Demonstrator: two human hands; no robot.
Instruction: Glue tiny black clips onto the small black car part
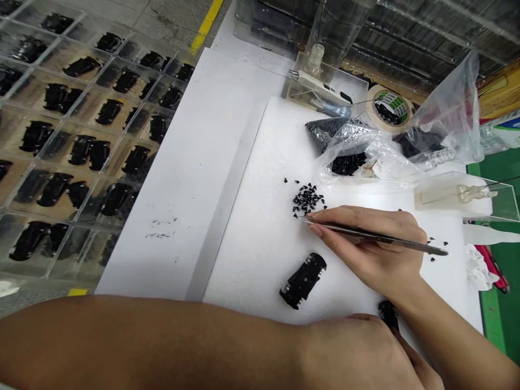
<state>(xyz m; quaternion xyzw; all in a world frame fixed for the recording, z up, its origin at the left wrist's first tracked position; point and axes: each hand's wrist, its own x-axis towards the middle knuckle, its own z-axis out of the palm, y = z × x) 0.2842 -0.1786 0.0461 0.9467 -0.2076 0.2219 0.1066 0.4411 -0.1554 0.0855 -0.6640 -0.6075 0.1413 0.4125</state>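
Tweezers [377,234] lie pinched between the thumb and fingers of my right hand [377,244]. Their tips are at the lower edge of a pile of tiny black pieces [307,199] on a white foam sheet [247,244]. Whether a piece is between the tips, I cannot tell. At the bottom, my left hand [365,352] is closed round a black plastic part [388,313]; only its end shows, and most of the fingers are hidden. Between my hands and the foam's left edge lies another black plastic part [304,280], long and shaped like a toy car base.
Clear divided trays [60,124] of similar black parts fill the left side. Behind the foam are plastic bags of black pieces [349,162], a tape roll [388,108] and a clear box [325,89] with a knife. Another clear box [442,197] holds a bottle at right.
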